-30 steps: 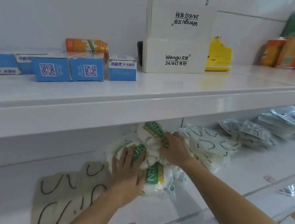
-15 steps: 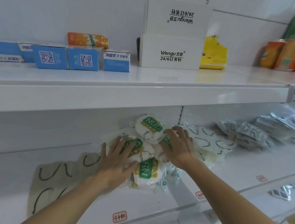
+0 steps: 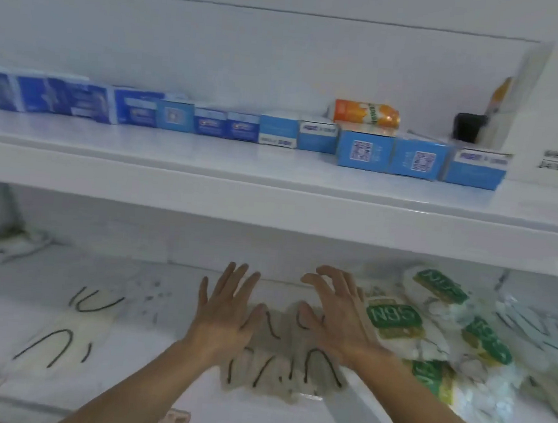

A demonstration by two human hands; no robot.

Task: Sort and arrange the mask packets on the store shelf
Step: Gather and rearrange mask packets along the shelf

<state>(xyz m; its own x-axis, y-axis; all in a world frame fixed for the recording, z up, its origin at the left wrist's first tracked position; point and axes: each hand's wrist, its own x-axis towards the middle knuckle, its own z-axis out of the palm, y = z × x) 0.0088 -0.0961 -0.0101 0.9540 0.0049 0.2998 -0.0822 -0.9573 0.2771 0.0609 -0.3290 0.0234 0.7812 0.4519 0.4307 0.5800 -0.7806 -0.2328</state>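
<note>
Both hands' fingers spread, empty, above grey mask packets, green-labelled packets just right

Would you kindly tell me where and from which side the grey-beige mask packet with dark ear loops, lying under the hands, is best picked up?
The grey-beige mask packet lies flat on the white lower shelf, so I would probably pinch its near edge, coming from the front. The upper shelf overhangs, and the green-labelled white packets crowd its right side. Both the left hand and right hand hover open above it.
</note>
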